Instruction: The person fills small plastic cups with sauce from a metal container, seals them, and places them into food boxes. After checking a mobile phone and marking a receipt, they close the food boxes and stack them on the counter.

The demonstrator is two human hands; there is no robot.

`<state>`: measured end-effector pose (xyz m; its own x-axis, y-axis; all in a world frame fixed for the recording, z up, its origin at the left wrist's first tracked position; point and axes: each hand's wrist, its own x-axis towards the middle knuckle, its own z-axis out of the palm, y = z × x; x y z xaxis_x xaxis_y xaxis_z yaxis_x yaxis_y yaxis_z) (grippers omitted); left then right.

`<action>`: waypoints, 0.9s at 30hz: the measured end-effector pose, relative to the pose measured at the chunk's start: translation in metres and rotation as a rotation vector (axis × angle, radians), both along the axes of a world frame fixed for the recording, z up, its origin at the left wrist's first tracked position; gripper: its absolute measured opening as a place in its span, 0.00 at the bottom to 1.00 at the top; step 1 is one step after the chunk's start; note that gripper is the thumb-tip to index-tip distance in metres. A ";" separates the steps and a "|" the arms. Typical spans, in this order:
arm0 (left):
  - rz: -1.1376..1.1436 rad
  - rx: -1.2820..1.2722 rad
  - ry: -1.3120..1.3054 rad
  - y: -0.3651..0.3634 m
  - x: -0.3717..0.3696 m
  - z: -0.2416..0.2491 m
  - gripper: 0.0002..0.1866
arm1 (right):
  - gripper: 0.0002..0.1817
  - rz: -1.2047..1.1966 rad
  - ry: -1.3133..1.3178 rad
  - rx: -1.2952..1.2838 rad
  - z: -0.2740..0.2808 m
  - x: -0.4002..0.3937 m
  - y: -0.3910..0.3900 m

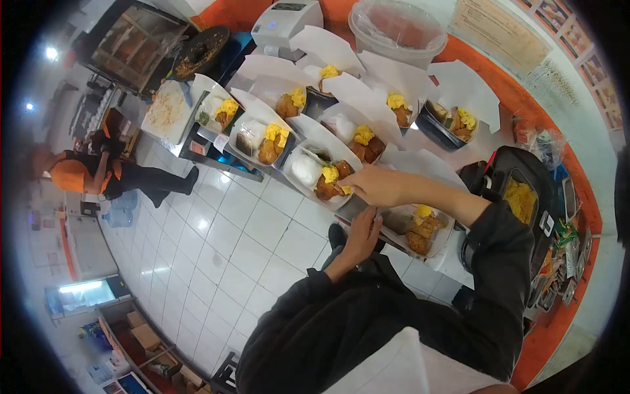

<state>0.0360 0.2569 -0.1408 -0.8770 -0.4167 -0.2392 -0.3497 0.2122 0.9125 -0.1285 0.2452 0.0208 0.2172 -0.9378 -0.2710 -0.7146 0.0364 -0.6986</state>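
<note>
Over an open white takeaway box (294,172) my right hand (380,186) reaches, its fingers pinched together on a small bit of yellow scrambled egg. In that box lie a mound of white rice (306,171), browned fried chicken (326,190) and more scrambled egg (330,174). Lower down, my left hand (357,238) is held with its fingers extended and close together, right at the counter's front edge. Beside it stands another box with fried chicken (418,243) and egg in it, partly hidden by my right forearm.
Several more filled boxes (262,141) with raised lids crowd the counter. At the right, a black container holds yellow egg (520,200). A white printer (287,26) and a plastic-covered tub (397,33) stand behind. A person (85,172) in orange and black is at the left.
</note>
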 end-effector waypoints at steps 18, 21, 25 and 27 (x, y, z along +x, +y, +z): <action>0.091 0.069 0.198 -0.006 -0.001 0.016 0.26 | 0.19 -0.672 0.232 -0.212 0.034 -0.166 -0.049; 0.131 -0.187 0.306 -0.012 -0.007 0.000 0.24 | 0.18 -0.396 0.383 -0.510 -0.014 -0.185 -0.069; 0.099 -0.169 0.292 -0.018 -0.010 0.005 0.21 | 0.17 -0.142 0.029 -0.702 0.044 -0.034 -0.112; 0.078 -0.191 0.304 -0.020 -0.010 0.005 0.20 | 0.17 -0.102 -0.030 -0.522 0.033 0.019 -0.139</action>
<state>0.0263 0.2369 -0.1353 -0.8598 -0.4972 0.1165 -0.0901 0.3722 0.9238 -0.1098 0.1058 0.0538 0.1185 -0.9628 0.2427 -0.7046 -0.2537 -0.6626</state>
